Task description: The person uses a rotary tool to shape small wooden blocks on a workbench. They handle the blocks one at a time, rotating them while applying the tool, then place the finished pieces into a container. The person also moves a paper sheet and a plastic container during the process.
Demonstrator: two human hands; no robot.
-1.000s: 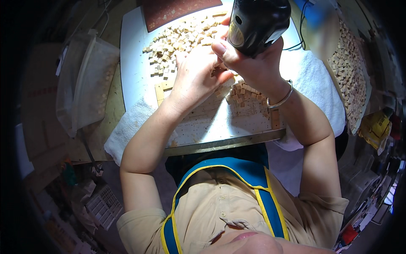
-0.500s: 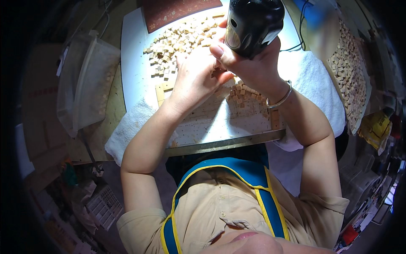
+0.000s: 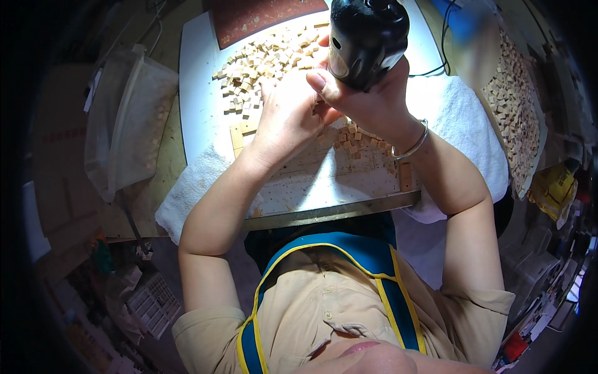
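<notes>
Right hand [image 3: 381, 98] wrapped around something, left hand [image 3: 288, 111] half-curled just beside it, fingertips hidden so can't tell if it's got anything. Over a flat white board [image 3: 197, 87], the right grips a glossy black rounded tool [image 3: 367, 47], top cropped, underside hidden. Small pale wooden cubes [image 3: 268, 57] just beyond.

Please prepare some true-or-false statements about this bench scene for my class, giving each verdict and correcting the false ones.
1. The right-hand grip holds a black device. True.
2. The plastic bin stands on the person's right. False: the plastic bin is on the left.
3. A bangle circles the right wrist. True.
4. Loose wooden cubes lie beyond the left-hand grip. True.
5. The apron has red edging. False: the blue apron is edged in yellow.
</notes>
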